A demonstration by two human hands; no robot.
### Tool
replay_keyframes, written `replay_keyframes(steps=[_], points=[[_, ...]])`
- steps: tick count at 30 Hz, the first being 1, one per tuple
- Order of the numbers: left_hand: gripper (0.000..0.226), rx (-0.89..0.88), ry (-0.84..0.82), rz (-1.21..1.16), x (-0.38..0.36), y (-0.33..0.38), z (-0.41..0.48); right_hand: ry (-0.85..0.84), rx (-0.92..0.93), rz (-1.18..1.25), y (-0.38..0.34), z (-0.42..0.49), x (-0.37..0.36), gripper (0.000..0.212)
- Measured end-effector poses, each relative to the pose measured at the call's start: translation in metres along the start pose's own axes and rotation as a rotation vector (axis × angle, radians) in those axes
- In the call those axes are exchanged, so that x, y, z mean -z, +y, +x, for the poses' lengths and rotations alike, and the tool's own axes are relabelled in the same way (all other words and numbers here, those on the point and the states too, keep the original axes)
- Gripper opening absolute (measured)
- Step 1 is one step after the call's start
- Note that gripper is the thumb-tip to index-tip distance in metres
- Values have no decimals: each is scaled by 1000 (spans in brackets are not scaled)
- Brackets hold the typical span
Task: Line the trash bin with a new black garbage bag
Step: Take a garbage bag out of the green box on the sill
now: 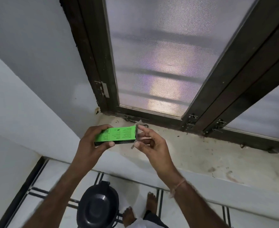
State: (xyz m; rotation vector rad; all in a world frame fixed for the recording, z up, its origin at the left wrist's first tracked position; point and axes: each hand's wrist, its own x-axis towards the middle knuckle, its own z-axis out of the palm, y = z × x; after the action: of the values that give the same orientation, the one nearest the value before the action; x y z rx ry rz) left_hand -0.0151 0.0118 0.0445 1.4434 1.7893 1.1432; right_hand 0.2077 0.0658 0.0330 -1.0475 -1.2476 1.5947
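A green-labelled pack of black garbage bags (119,134) is held above the window sill. My left hand (92,142) grips its left end, thumb underneath. My right hand (150,142) pinches the clear wrapper flap at the pack's right end between thumb and fingers. The black trash bin (97,206) stands on the floor below my arms with its lid closed.
A stained stone window sill (193,155) runs behind the hands, under a dark-framed mesh window (152,55). A white wall (12,96) closes the left side. My bare feet (140,209) stand on the white tiled floor right of the bin.
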Motion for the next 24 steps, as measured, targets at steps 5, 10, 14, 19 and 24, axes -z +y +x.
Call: replay_keyframes(steps=[5,10,14,19,24], points=[[54,-151,-53,317,9,34,15,-90,-90,135,10,6,4,57],[65,-365,-186,786,1,92,37,-193,-189,538,19,12,1,54],[63,-363,-180,768,4,93,48,-132,-235,663,22,20,1,38],[58,-156,-222,368,9,21,52,141,-248,341,28,18,18,16],[59,-6,-226,355,-22,-50,59,307,-195,193,35,5,47,14]])
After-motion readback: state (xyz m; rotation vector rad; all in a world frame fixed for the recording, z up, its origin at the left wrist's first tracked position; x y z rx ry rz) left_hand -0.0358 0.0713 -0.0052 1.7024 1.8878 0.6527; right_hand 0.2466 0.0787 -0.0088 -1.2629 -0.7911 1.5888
